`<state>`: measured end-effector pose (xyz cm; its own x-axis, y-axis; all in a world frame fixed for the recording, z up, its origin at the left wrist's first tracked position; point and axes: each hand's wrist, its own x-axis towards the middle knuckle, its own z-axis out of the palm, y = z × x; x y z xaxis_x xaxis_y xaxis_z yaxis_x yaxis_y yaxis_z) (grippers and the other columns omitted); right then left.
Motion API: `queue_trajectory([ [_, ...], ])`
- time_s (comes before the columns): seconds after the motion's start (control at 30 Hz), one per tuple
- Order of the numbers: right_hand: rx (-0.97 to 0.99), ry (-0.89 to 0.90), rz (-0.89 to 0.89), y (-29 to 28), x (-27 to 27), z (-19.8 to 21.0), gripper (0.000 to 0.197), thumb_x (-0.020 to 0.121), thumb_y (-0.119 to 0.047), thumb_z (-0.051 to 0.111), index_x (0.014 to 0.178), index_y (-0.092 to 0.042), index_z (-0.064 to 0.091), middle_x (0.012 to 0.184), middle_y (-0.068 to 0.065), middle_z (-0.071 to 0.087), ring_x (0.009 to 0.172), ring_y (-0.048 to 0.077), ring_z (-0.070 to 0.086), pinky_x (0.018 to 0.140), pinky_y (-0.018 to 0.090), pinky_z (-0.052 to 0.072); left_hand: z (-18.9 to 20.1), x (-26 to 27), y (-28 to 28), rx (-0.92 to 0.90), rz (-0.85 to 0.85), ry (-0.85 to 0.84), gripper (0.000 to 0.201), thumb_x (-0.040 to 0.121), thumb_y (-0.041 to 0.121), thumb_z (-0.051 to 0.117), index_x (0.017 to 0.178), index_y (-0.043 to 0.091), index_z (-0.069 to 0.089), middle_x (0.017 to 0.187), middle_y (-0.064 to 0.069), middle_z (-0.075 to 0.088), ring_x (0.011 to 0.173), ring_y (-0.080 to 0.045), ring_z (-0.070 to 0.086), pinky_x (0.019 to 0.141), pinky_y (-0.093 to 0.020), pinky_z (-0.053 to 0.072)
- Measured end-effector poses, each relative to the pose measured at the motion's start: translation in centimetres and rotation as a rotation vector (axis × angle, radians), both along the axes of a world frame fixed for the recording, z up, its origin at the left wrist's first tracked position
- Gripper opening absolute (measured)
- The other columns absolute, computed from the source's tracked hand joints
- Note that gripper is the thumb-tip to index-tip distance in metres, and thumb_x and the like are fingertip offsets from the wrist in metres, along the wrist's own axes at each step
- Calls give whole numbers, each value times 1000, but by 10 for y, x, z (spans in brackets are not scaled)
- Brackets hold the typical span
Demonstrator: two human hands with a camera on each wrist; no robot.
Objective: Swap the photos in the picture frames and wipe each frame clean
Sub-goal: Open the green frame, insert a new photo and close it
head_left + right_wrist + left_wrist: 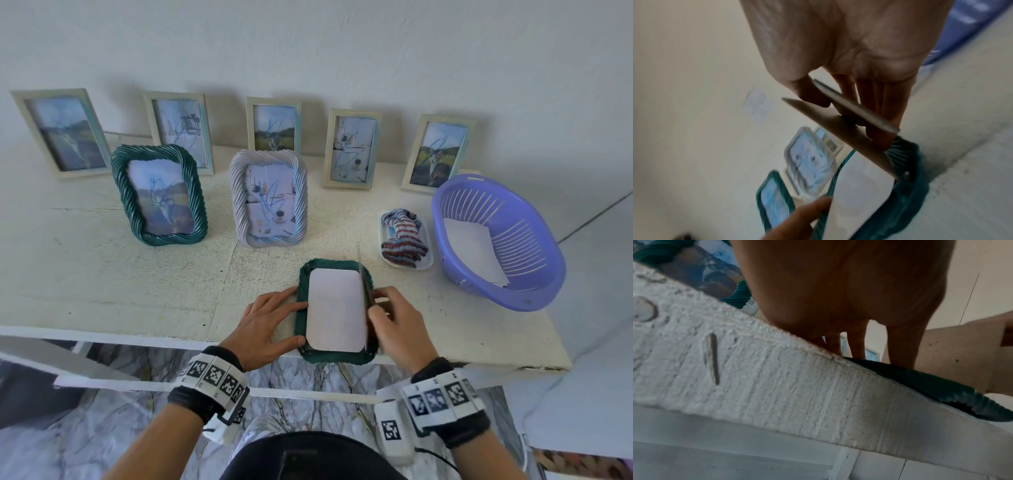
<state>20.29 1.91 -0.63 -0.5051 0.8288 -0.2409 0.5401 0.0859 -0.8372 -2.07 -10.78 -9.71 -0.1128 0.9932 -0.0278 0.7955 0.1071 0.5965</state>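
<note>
A dark green twisted frame [337, 356] lies face down at the near edge of the table [102, 274], its bottom rim overhanging that edge slightly. A white photo back [335, 310] fills its opening. The left hand [270, 327] rests flat on the table against the frame's left side, fingers straight and touching its rim, thumb along the lower left corner. The right hand [394, 322] is at the frame's right side; the right wrist view shows its thumb and fingers [879, 100] pinching a thin stiff backing panel [840, 129], lifted on edge above the frame.

Toward the right edge of the table sits a purple plastic basket [534, 284] holding white sheets of paper [474, 253]. Just left of it, a small white tray [383, 222] carries a crumpled striped cloth [404, 236].

Farther back, a second green twisted frame [159, 195] and a pale lilac twisted frame [269, 198] stand upright side by side, each with a scribbled-over photo. Along the far edge, five plain cream frames [58, 133] lean against the wall [342, 44], all holding photos.
</note>
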Motion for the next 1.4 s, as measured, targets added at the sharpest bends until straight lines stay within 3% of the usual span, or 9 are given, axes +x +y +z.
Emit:
queue_trajectory([
  [0.23,-336,390,-237,12,44,8,31,98,-1,35,109,-8,63,85,13,70,71,19,63,59,29,48,-1,1,0,-3,14,-6,66,81,73,41,141,45,36,156,18,19,138,-11,20,112,-40,23],
  [0.33,-121,248,-198,18,58,21,25,95,-2,45,105,-16,64,85,9,72,70,14,68,59,20,51,-2,1,-1,-2,12,-5,66,82,72,41,142,46,35,156,18,18,138,-10,19,112,-39,22],
  [0.47,361,-290,-44,20,66,14,22,89,-24,62,111,-22,62,92,0,69,82,16,64,71,25,48,-4,0,-1,7,14,-9,66,82,73,41,141,46,35,156,17,19,138,-11,21,112,-39,23],
  [0.6,425,-527,48,16,54,-6,33,91,-33,58,120,-18,61,100,5,65,90,24,58,71,28,39,-4,0,-1,4,12,-10,66,82,74,41,141,46,36,156,17,20,138,-10,20,112,-38,22],
  [0.87,480,-740,81,7,44,-28,40,92,-42,49,128,-26,54,118,8,55,106,27,45,83,35,44,-1,1,0,-5,15,-5,67,81,74,40,142,47,34,156,19,18,138,-8,18,112,-35,19],
  [0.97,540,-760,59,5,41,-28,37,87,-41,57,118,-22,61,117,10,52,101,31,47,80,38,45,0,2,0,-10,21,-8,67,80,73,40,141,47,34,156,18,19,138,-9,19,112,-36,20],
  [1.1,703,-537,155,-2,23,-28,28,78,-36,67,97,-14,66,106,10,56,90,31,52,71,39,48,0,2,0,-6,23,-11,68,80,73,41,142,45,36,156,17,20,138,-10,20,111,-38,21],
  [1.27,664,-443,517,-18,-3,-30,48,81,-55,52,112,-20,63,110,-2,56,97,25,49,79,37,48,0,2,0,3,23,-1,68,80,72,42,141,44,37,154,21,19,136,-9,21,108,-36,24],
  [1.4,664,-511,586,-19,-13,-35,47,81,-55,56,114,-21,60,110,-2,56,94,26,48,82,40,45,-2,1,1,8,25,-3,66,80,71,44,141,45,36,154,18,22,136,-12,23,109,-38,25],
])
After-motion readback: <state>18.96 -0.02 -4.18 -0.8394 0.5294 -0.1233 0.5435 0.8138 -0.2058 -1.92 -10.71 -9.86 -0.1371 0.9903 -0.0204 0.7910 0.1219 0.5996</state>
